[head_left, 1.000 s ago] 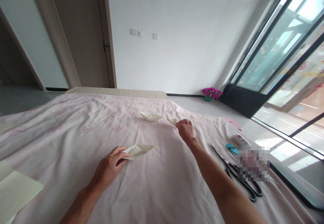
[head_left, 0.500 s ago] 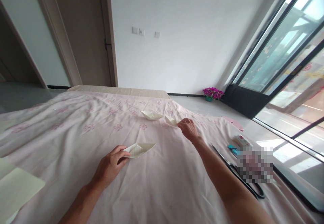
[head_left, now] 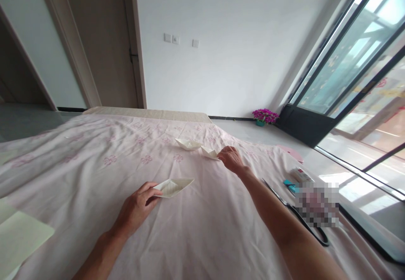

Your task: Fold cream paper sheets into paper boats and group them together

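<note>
Between the thumb and fingers of my left hand (head_left: 142,200) is one end of a folded paper boat (head_left: 174,187), its pale inside facing up. Farther out, my right hand (head_left: 232,159) pinches the right end of a second paper boat (head_left: 209,152); its fingertips partly cover that end. A third paper boat (head_left: 189,145) rests on the cloth just left of the second one, their tips touching or nearly so. All three are cream-white and pointed at both ends.
A pale pink flowered cloth (head_left: 202,221) covers the surface. Black-handled scissors (head_left: 292,208) lie beside my right forearm, near a small white pack (head_left: 302,174) and a blurred-out item (head_left: 316,204). Pale green paper sheets (head_left: 25,242) lie at the left edge.
My right hand has shifted slightly left with its paper boat, closing the gap to the third boat. My left hand and its boat stay in nearly the same place.
</note>
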### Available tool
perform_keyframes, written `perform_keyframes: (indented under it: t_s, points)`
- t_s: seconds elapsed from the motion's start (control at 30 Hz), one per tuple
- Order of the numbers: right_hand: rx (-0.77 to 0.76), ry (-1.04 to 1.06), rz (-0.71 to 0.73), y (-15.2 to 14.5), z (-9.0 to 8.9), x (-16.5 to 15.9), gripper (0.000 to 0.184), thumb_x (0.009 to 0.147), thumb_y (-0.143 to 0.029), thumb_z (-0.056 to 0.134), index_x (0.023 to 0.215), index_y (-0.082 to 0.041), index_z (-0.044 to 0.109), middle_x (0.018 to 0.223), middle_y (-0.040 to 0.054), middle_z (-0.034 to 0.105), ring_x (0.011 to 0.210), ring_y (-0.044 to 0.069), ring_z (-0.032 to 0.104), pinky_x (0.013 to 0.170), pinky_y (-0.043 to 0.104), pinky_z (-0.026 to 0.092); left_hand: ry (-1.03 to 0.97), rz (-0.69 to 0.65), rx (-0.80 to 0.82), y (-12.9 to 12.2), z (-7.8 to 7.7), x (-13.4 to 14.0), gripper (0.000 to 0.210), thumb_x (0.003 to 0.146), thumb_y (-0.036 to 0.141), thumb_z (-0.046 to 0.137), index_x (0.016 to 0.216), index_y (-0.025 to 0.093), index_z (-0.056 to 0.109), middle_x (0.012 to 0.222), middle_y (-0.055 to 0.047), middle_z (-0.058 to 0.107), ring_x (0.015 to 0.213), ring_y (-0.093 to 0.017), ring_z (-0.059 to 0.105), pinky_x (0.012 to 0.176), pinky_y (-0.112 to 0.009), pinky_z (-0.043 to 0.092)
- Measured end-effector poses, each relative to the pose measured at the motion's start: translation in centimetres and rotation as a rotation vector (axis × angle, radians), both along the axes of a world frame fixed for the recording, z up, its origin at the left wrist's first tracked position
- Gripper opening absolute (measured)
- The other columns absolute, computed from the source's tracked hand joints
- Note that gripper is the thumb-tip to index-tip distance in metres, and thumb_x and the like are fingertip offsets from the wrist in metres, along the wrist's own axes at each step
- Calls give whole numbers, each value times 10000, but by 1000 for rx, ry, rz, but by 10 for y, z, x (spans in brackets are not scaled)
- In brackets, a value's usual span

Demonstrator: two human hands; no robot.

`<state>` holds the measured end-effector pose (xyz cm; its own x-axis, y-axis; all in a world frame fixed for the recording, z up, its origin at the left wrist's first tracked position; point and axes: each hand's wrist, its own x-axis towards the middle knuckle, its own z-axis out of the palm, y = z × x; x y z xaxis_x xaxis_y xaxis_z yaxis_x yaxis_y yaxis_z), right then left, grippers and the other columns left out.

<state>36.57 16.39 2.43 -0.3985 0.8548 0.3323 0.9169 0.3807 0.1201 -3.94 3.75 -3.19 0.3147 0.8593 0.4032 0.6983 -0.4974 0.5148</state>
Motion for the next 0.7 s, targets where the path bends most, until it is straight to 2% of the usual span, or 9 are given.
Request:
perform_keyframes:
  t_s: [0.17,0.5,0.7]
  points:
    - [9,35,-10,0,0,-4,157,880,-312,594,956,-264,723,975,28,702,1021,208,521,928,333,295,-9,-4,5,1,-1,0,188,843,215,542,954,285,677,1128,-3,615,944,-141,639,840,-233,502]
    - [35,91,1,-2,3,-7,182,797,-304,701,971,-251,705,997,38,692,1016,210,514,950,360,299,-16,-6,11,0,1,0,185,840,213,550,948,289,678,1133,0,617,962,-144,636,837,-228,502]
    - [65,122,7,-8,6,-9,247,779,-220,679,1026,-234,682,1042,47,679,1032,225,503,956,369,304,-1,3,7,0,0,0,189,849,216,543,963,290,675,1138,1,614,959,-144,640,847,-233,503]
